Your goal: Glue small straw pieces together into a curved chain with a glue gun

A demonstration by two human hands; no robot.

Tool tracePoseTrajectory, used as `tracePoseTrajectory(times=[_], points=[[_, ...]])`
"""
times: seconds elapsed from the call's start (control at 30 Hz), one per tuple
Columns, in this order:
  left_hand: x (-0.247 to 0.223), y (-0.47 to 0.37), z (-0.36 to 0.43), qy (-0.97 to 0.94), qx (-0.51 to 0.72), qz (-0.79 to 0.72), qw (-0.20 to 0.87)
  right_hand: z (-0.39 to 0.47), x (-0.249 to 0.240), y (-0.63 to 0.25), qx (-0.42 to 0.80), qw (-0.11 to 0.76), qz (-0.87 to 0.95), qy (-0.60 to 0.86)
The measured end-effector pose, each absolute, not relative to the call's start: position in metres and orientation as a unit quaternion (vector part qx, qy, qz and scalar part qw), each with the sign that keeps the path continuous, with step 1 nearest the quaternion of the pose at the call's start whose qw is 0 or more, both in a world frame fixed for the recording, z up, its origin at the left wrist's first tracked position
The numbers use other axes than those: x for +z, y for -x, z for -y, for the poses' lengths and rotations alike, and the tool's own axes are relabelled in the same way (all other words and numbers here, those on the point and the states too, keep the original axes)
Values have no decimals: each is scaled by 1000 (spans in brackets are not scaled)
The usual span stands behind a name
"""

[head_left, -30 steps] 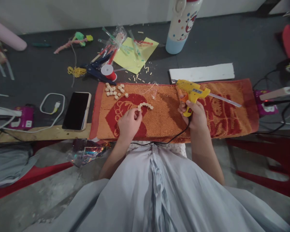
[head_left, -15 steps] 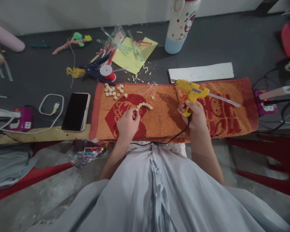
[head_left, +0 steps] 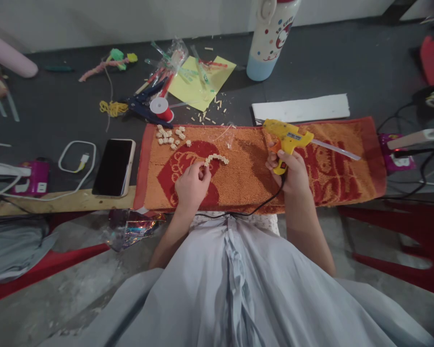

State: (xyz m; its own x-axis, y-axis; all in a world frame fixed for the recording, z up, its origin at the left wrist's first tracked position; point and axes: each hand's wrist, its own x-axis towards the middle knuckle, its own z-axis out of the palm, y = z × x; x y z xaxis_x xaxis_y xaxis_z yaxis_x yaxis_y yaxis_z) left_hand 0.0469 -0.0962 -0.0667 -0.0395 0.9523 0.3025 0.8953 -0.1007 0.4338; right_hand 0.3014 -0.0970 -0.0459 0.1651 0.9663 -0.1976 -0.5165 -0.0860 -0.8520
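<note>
My right hand (head_left: 289, 168) is closed round the handle of a yellow glue gun (head_left: 287, 135), whose nozzle points left. A clear glue stick (head_left: 336, 150) sticks out of its back end. My left hand (head_left: 193, 185) pinches the left end of a curved chain of small cream-coloured pieces (head_left: 217, 157). That chain arches just above or on an orange and red towel (head_left: 244, 185); which of the two I cannot tell. At the towel's upper left lies a group of loose cream pieces (head_left: 166, 136). The glue gun's nozzle is apart from the chain.
Behind the towel stand a bottle (head_left: 271, 43), a white strip (head_left: 302, 110) and a red thread spool (head_left: 162, 111) beside dark blue pliers (head_left: 141, 106). Straws lie on yellow paper (head_left: 217, 82) with cream scraps around. Left of the towel is a phone (head_left: 113, 167). A black cord (head_left: 264, 207) crosses the front edge.
My left hand and the chain have shifted very slightly. My right hand and the glue gun stay in the same place.
</note>
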Motion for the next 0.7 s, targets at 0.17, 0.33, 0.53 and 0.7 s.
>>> tracePoseTrajectory(times=[0.17, 0.33, 0.53, 0.7], points=[[-68, -46, 96, -697, 272, -662, 45, 98, -44, -301, 591, 625, 263, 437], [-67, -47, 96, -701, 273, -657, 43, 98, -44, -301, 588, 620, 274, 442], [-68, -46, 96, -703, 265, -658, 41, 98, -45, -300, 584, 623, 274, 443], [-70, -45, 96, -705, 264, -657, 42, 99, -42, -298, 568, 625, 273, 460]])
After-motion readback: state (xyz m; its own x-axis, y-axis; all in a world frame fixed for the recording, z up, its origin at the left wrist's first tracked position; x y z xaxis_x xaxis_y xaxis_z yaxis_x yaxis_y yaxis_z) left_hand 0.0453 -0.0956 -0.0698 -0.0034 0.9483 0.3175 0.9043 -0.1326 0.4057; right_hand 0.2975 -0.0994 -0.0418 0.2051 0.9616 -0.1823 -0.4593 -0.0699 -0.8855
